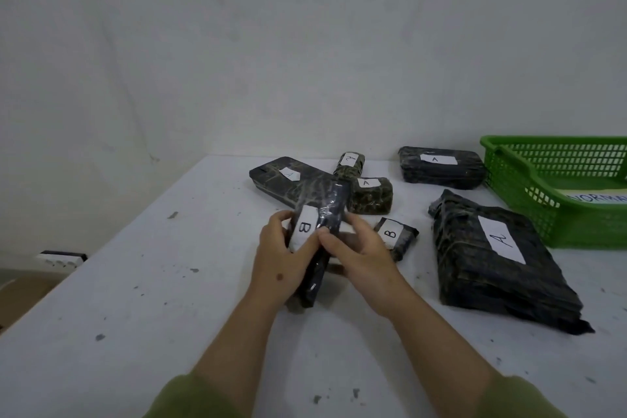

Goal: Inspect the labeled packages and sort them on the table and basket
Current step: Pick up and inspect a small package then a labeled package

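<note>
A long black wrapped package with a white label B (325, 210) is held over the table's middle. My left hand (281, 258) grips its left side and my right hand (359, 258) grips its right side, thumb on the label. A small package labeled B (397, 236) lies just right of my right hand. A large package labeled A (495, 254) lies to the right. Behind my hands lie a flat package (278, 180), a narrow one (351, 163) and a block labeled A (371, 195). Another A package (441, 166) lies at the back. The green basket (519, 187) stands at the far right.
The white table (135, 282) is speckled with dark marks; its left edge runs diagonally from the wall toward the lower left. A white wall stands close behind it. A white power strip (59, 258) lies on the floor at left. A paper sheet lies in the basket.
</note>
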Motion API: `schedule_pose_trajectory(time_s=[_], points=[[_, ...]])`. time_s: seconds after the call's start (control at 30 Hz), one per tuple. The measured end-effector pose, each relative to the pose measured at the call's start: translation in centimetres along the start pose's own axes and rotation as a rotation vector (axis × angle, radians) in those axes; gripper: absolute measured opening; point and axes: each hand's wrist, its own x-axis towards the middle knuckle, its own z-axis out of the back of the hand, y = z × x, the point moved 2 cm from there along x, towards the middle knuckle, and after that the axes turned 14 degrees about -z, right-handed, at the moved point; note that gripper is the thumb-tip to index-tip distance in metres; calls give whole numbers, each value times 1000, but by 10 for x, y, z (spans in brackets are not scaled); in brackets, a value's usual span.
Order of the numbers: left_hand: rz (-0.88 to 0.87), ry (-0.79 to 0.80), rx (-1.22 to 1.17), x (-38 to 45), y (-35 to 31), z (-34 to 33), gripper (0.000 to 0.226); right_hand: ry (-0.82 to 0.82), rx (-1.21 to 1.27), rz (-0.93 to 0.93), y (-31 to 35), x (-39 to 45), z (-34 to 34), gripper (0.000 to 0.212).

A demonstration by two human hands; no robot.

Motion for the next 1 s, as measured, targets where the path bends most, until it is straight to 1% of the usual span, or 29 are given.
schedule_pose_trajectory(time_s=[0.03,0.07,0.1,0.17,0.2,0.27,0.3,0.4,0.47,0.5,0.57,0.63,0.7,0.77,0.83,0.9,0.97,1.0], points=[[-4,29,-1,-1,-1,-3,58,47,9,-6,2,-2,-2,27],[-3,46,-13,-2,-2,-5,58,70,19,-1,3,-3,-3,23],[12,51,-31,-3,-3,-5,54,75,27,5,4,-4,-2,22],[77,52,-128,-6,-10,-3,37,53,16,18,5,-5,0,22],[98,48,-222,-7,-13,-2,33,39,-3,29,7,-5,2,24],[127,13,-392,-10,-19,2,33,37,-38,50,11,-7,6,27],[119,-21,-433,-9,-21,5,32,50,-58,53,14,-8,8,28],[74,-111,-496,-4,-21,18,35,132,-220,56,21,-15,11,33],[73,-136,-578,-2,-20,22,39,187,-348,65,23,-19,11,36],[76,-146,-604,-1,-20,23,36,190,-390,74,23,-20,11,36],[65,-187,-611,-1,-20,24,23,149,-421,83,23,-20,12,32],[80,-262,-659,-1,-20,26,13,82,-412,61,21,-19,20,30],[114,-343,-721,-1,-18,29,9,23,-361,11,17,-18,27,39],[120,-381,-743,-2,-17,32,12,-30,-235,-29,13,-17,32,46],[123,-378,-749,-3,-15,32,19,-103,-107,-40,7,-16,32,49],[129,-345,-754,-5,-13,31,20,-221,-56,0,2,-13,34,50],[137,-297,-773,-6,-12,30,17,-317,45,31,0,-11,37,46],[139,-284,-786,-6,-12,29,19,-334,143,31,0,-11,38,43]])
